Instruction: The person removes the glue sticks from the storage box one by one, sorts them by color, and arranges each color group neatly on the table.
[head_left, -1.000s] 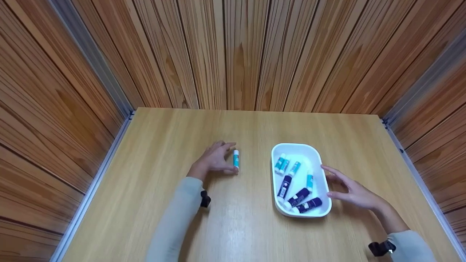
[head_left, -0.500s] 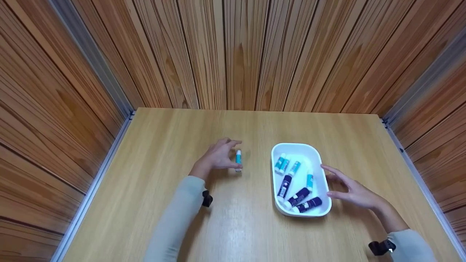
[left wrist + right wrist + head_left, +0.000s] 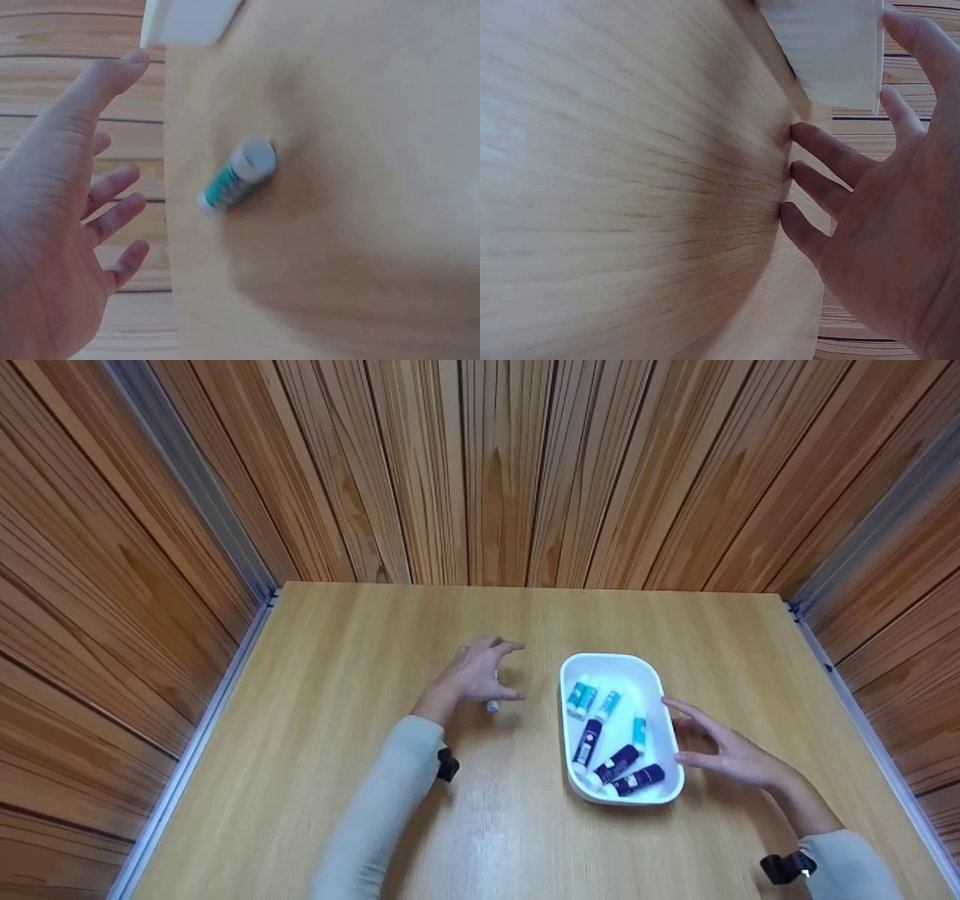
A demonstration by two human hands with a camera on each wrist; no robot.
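My left hand (image 3: 474,671) hovers over a small teal-and-white glue stick (image 3: 492,706), fingers spread and nothing gripped. The hand covers most of the stick in the head view. In the left wrist view the glue stick (image 3: 231,181) lies on the table apart from the fingers, its white end facing the camera. On the right, my right hand (image 3: 731,754) touches the side of a white tray (image 3: 673,776) with thumb and forefinger, its other fingertips resting on the table. Inside the tray lie several teal glue sticks (image 3: 608,705) and 3 dark purple ones (image 3: 587,742).
The wooden table (image 3: 337,675) spans the view, with bare surface left of my left hand and between it and the tray. Wood-panelled walls (image 3: 495,472) stand behind and on both sides, with metal rails at the corners.
My left hand has moved right and slightly away from me, from beside the glue stick to over it. The stick has shifted slightly right. My right hand has stayed at the tray.
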